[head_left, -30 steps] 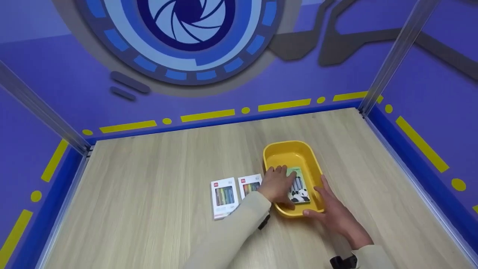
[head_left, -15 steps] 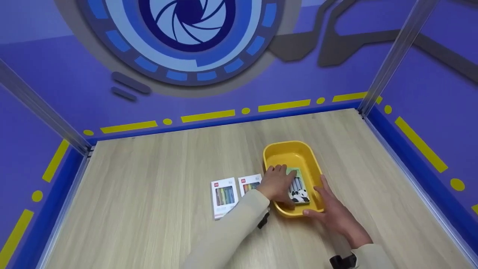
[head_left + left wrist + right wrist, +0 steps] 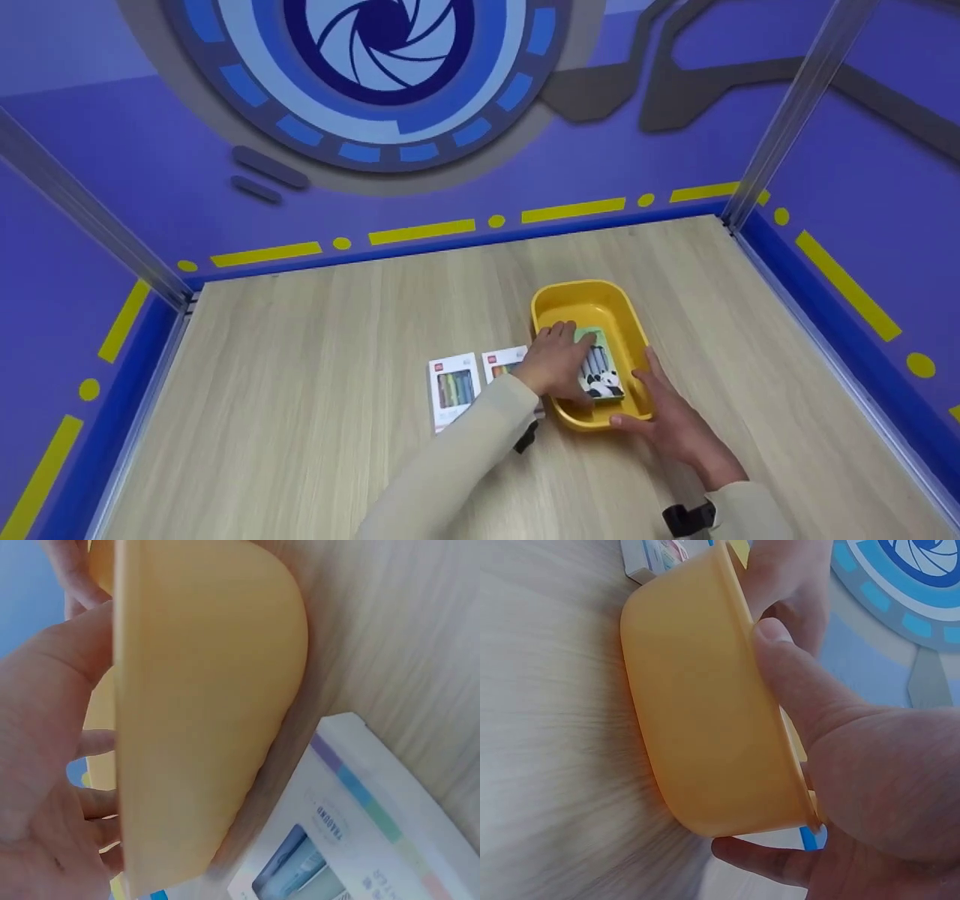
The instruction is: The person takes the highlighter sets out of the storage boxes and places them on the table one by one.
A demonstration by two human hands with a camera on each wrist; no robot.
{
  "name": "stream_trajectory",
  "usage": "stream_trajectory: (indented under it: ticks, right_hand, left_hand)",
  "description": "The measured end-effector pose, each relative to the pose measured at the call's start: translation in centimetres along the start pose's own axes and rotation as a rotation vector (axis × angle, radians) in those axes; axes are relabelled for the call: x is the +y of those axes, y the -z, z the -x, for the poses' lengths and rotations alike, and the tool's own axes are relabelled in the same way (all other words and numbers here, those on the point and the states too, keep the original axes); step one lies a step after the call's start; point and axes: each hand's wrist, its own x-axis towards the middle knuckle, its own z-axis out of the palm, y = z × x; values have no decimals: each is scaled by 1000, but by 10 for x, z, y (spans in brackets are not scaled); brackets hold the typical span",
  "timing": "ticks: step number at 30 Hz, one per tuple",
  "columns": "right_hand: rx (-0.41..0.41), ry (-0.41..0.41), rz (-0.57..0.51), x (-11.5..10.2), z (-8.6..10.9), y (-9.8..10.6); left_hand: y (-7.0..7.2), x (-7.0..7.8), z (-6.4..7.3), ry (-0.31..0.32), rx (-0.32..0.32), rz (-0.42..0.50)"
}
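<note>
A yellow plastic tub point(image 3: 577, 296) stands on the table. Inside it is a green and white crayon box point(image 3: 602, 382) with a panda print and a window showing grey sticks. My left hand point(image 3: 553, 366) reaches over the tub's left wall and grips this box, thumb at its near end and fingers toward its far end. On the other side, my right hand point(image 3: 679, 424) holds the tub by its near right corner, thumb on the rim and a finger along the outside, as the right wrist view shows. From the left wrist camera, the tub wall point(image 3: 202, 705) hides the panda box.
Two white crayon boxes with coloured sticks lie left of the tub: one farther left point(image 3: 452, 390), the other point(image 3: 504, 358) partly covered by my left sleeve point(image 3: 465, 450). Blue-purple panels point(image 3: 420, 202) border the wooden table point(image 3: 322, 360) at the back and sides.
The panda box has shifted slightly away from the tub's near end, with my left hand on it. The head view has moved a little. The right hand keeps its hold on the tub.
</note>
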Motion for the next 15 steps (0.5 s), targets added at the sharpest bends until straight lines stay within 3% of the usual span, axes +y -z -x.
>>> stream_trajectory:
  ticks: [8, 15]
  right_hand:
    - [-3, 1, 34, 0, 0, -1]
    - [-5, 6, 53, -1, -2, 3]
  left_hand:
    - [11, -2, 15, 22, 19, 69]
    - [23, -5, 17, 13, 52, 74]
